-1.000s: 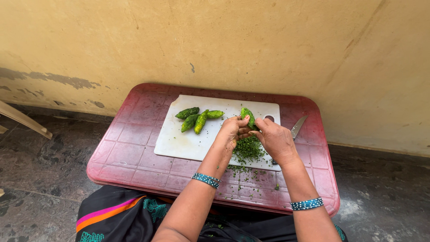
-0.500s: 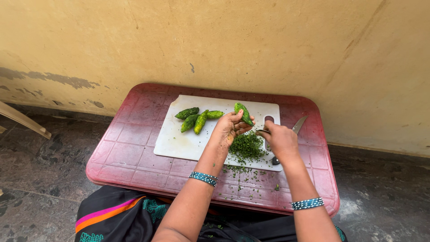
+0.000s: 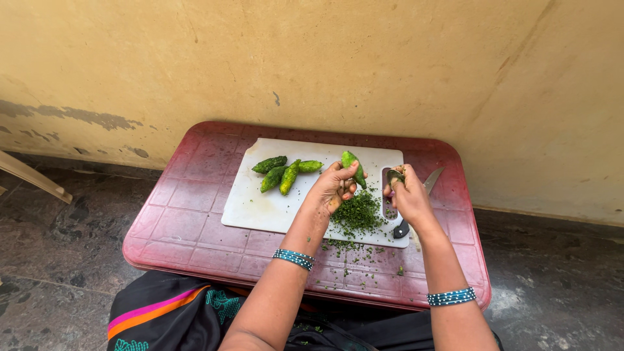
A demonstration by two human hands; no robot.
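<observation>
My left hand (image 3: 331, 188) holds a green bitter gourd (image 3: 351, 164) upright above the white cutting board (image 3: 260, 205). To its right, my right hand (image 3: 408, 198) is closed on a small tool (image 3: 394, 175) with green bits at its tip; the tool's shape is mostly hidden. The two hands are a little apart. Below them lies a pile of green shavings (image 3: 357, 214) on the board. Several more bitter gourds (image 3: 286, 173) lie at the back left of the board.
The board rests on a low red plastic table (image 3: 188, 214) against a yellow wall. A knife (image 3: 432, 181) lies at the board's right edge, partly under my right hand. Shavings are scattered on the table's front. A dark stone floor surrounds the table.
The hands have come apart. My right hand moved right and up with the tool, away from the gourd, and my left hand tipped the gourd more upright.
</observation>
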